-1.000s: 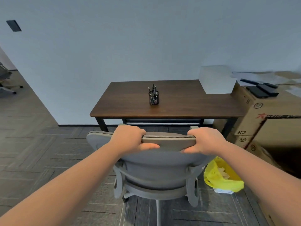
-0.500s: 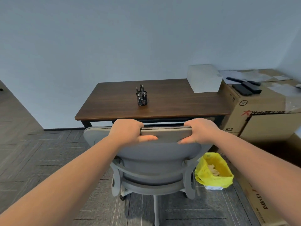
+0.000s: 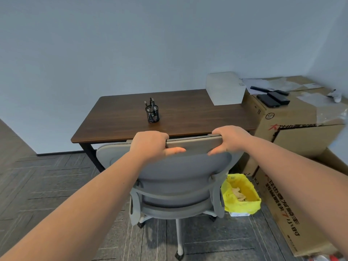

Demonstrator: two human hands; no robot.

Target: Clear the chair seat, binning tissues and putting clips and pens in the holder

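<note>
A grey office chair (image 3: 180,172) stands with its back toward me, tucked against the brown desk (image 3: 188,117). My left hand (image 3: 150,144) and my right hand (image 3: 230,137) both grip the top edge of the backrest. The seat is hidden behind the backrest. A black mesh pen holder (image 3: 152,114) with pens in it stands mid-desk. To the chair's right on the floor sits a bin lined with a yellow bag (image 3: 243,202), holding crumpled tissues (image 3: 238,194).
A white box (image 3: 225,89) sits at the desk's right end. Large cardboard boxes (image 3: 301,136) stand to the right, with black devices (image 3: 273,97) and papers on top. Grey tiled floor extends to the left. A wall is behind the desk.
The chair, gripped by both hands, has rolled toward the desk and now sits against its edge. My view has swung right, showing more of the cardboard boxes.
</note>
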